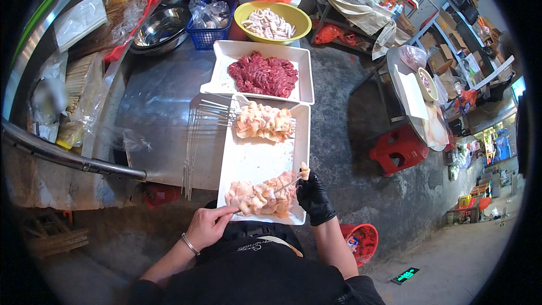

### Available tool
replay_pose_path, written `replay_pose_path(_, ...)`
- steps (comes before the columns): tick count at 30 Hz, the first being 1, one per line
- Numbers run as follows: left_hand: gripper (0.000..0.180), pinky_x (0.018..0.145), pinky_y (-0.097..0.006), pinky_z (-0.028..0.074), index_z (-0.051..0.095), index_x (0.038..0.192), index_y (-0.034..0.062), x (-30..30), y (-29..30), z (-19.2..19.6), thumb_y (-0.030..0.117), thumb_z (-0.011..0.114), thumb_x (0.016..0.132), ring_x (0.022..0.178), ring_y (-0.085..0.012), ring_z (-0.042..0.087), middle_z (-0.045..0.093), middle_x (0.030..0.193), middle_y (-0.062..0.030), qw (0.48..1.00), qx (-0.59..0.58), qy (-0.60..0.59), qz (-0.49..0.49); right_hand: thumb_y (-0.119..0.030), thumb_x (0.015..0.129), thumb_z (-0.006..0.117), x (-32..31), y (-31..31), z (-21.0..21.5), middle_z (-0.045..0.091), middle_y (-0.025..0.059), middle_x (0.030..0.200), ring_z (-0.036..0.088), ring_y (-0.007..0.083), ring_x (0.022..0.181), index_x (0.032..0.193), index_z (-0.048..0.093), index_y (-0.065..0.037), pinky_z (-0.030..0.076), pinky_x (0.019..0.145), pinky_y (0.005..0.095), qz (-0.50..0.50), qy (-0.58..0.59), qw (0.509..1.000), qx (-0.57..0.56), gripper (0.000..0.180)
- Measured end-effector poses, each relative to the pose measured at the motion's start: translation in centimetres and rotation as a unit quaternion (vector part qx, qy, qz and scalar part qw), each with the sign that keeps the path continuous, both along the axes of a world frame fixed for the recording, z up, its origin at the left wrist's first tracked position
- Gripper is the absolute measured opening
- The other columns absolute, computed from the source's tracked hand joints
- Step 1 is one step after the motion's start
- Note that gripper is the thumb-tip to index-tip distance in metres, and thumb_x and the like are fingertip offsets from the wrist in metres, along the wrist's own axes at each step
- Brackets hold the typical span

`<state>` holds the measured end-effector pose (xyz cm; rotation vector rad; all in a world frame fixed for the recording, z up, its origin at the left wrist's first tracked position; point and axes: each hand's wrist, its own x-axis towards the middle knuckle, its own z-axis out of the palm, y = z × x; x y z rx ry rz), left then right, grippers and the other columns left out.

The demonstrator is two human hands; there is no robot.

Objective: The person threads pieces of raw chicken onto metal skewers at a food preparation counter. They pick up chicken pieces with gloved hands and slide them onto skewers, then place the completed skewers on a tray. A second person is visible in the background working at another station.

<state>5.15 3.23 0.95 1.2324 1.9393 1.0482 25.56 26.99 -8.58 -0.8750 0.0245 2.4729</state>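
Note:
Bare, with a metal bracelet on the wrist, my left hand (208, 225) pinches one end of a thin metal skewer (287, 184). In a black glove, my right hand (316, 199) grips a pale piece of raw meat (305, 170) at the skewer's other end. The skewer slants over a heap of pale pinkish raw meat pieces (245, 196) at the near end of a white tray (237, 161). At the tray's far end lie several loaded meat skewers (265, 122), their bare metal ends sticking out over the left rim.
Beyond stands a second white tray (308, 73) holding dark red sliced meat (262, 74). Behind it are a yellow bowl (306, 21) of pale strips and a blue basket (209, 39). Metal bowls (161, 28) stand left. A red bucket (360, 243) sits on the floor by my right arm.

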Motion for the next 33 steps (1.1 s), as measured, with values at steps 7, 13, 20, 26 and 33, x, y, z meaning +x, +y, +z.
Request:
replay_pose_path(7, 0.024, 0.054, -0.028, 0.046, 0.069, 0.11, 0.0067, -0.9, 1.0, -0.9, 0.012, 0.06, 0.089, 0.054, -0.0142, 0.06, 0.067, 0.069, -0.0141, 0.997, -0.02, -0.068, -0.006, -0.012, 0.09, 0.06, -1.7, -1.8, 3.2, 0.065, 0.0033, 0.093, 0.063, 0.0139, 0.082, 0.105, 0.064, -0.004, 0.053, 0.074, 0.0247, 0.053, -0.125, 0.974, 0.18, 0.017)
replay_pose_path(13, 0.022, 0.058, -0.024, 0.047, 0.069, 0.109, 0.0023, -2.3, -0.5, -0.5, 0.011, 0.059, 0.091, 0.062, -0.0054, 0.054, 0.067, 0.073, -0.0047, 0.986, -0.098, -0.132, -0.009, -0.013, 0.091, 0.061, -0.9, -1.0, 2.5, 0.066, 0.0042, 0.097, 0.063, 0.0125, 0.085, 0.117, 0.061, -0.003, 0.052, 0.077, 0.0237, 0.039, -0.173, 0.943, 0.283, 0.027)
replay_pose_path(20, 0.023, 0.057, -0.022, 0.044, 0.068, 0.111, 0.0016, -2.6, -0.6, -0.1, 0.009, 0.058, 0.092, 0.06, -0.0029, 0.051, 0.063, 0.07, -0.0003, 0.974, -0.122, -0.19, -0.001, -0.033, 0.094, 0.059, -0.7, -1.1, 0.5, 0.067, 0.0116, 0.109, 0.064, 0.019, 0.099, 0.124, 0.055, 0.001, 0.05, 0.09, 0.0289, 0.171, -0.069, 0.98, 0.078, 0.046)
replay_pose_path(26, 0.022, 0.054, -0.022, 0.042, 0.068, 0.111, 0.0015, -2.7, -1.0, -0.6, 0.008, 0.057, 0.092, 0.058, -0.0025, 0.048, 0.057, 0.064, 0.0023, 0.971, -0.127, -0.2, -0.012, -0.031, 0.093, 0.061, -0.1, -2.1, -1.7, 0.068, 0.0117, 0.096, 0.067, 0.0193, 0.087, 0.104, 0.062, -0.003, 0.057, 0.077, 0.0278, 0.179, 0.11, 0.977, -0.041, 0.03)
replay_pose_path(33, 0.022, 0.055, -0.021, 0.041, 0.068, 0.11, 0.0012, -2.9, -0.9, -0.1, 0.008, 0.058, 0.092, 0.058, -0.0022, 0.047, 0.056, 0.063, 0.0026, 0.97, -0.132, -0.202, -0.01, -0.016, 0.09, 0.064, -1.5, -2.7, 1.1, 0.066, 0.0061, 0.082, 0.064, 0.0162, 0.074, 0.096, 0.064, -0.004, 0.053, 0.07, 0.0275, 0.077, -0.138, 0.966, 0.205, 0.013)
